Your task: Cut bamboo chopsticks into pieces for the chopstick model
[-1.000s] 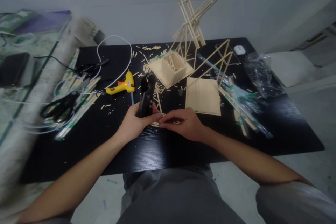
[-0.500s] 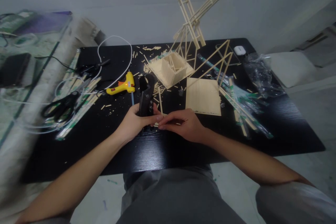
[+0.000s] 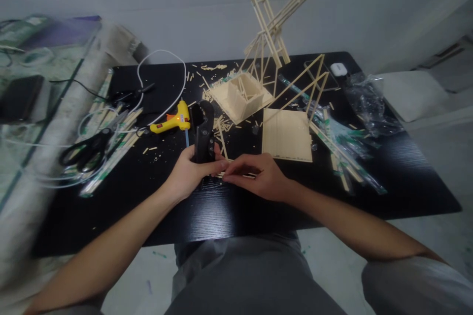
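My left hand (image 3: 188,171) is closed around a black hand tool (image 3: 204,133), which stands upright with a rounded loop at its top; its exact kind is unclear. Thin wooden sticks (image 3: 251,175) run beneath my right hand (image 3: 258,174), whose thumb and fingers are pinched on them. The fingertips of both hands nearly meet at the tool's lower end, hiding where the sticks and tool come together. Another wooden stick (image 3: 222,141) slants up just beyond my fingers, beside a heap of short cut pieces (image 3: 220,124).
A yellow glue gun (image 3: 172,119) lies left, near black scissors (image 3: 90,147) and bundled sticks. Behind stand a wooden box on a base (image 3: 246,98) and a crossed-stick frame (image 3: 271,24). A flat wooden panel (image 3: 286,135) and plastic-wrapped sticks (image 3: 336,150) lie right.
The top of the black tool has shifted slightly, and the slanting stick beyond my fingers leans further left. Both hands keep nearly the same place and grip.
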`<move>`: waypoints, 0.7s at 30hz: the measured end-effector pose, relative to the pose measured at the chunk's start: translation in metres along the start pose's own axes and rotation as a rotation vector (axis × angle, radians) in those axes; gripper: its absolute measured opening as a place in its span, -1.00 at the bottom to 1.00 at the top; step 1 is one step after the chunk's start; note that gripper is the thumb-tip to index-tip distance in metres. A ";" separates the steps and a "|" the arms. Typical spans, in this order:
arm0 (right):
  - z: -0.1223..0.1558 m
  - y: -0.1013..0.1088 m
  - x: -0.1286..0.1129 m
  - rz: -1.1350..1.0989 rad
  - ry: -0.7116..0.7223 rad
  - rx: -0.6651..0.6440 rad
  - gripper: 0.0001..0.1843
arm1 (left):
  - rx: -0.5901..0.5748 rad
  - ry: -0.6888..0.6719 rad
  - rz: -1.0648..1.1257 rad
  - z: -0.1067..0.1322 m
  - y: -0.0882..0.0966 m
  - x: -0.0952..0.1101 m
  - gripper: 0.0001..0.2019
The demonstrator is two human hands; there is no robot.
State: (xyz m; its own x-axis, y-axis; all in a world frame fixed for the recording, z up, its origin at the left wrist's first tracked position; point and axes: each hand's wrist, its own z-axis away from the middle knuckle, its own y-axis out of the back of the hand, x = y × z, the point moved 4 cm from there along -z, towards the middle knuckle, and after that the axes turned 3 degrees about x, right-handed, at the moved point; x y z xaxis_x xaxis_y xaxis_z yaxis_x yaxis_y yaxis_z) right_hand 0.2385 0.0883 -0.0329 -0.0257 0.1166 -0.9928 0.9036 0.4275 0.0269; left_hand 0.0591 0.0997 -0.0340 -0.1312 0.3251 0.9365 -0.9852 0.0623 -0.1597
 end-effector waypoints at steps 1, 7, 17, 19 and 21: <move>0.000 0.001 0.001 -0.046 -0.033 0.011 -0.76 | 0.013 0.001 0.006 0.000 0.000 0.000 -0.61; -0.004 -0.003 0.011 -0.353 -0.337 -0.095 -0.65 | 0.048 -0.020 0.006 -0.001 0.002 0.000 -0.62; -0.005 -0.006 0.014 -0.373 -0.371 -0.063 -0.60 | 0.109 -0.069 -0.019 0.000 0.000 -0.004 -0.60; -0.005 -0.007 0.014 -0.354 -0.362 -0.063 -0.59 | 0.107 -0.072 -0.022 0.001 -0.001 -0.004 -0.61; -0.005 -0.007 0.014 -0.331 -0.346 -0.067 -0.59 | 0.104 -0.084 -0.024 0.002 -0.002 -0.003 -0.61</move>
State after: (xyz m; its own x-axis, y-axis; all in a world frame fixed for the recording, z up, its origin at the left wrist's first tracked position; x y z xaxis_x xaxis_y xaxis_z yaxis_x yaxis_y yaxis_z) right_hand 0.2301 0.0913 -0.0464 -0.1529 -0.3359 -0.9294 0.8412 0.4494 -0.3008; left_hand 0.0609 0.0967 -0.0361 -0.1119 0.2443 0.9632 -0.9937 -0.0303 -0.1077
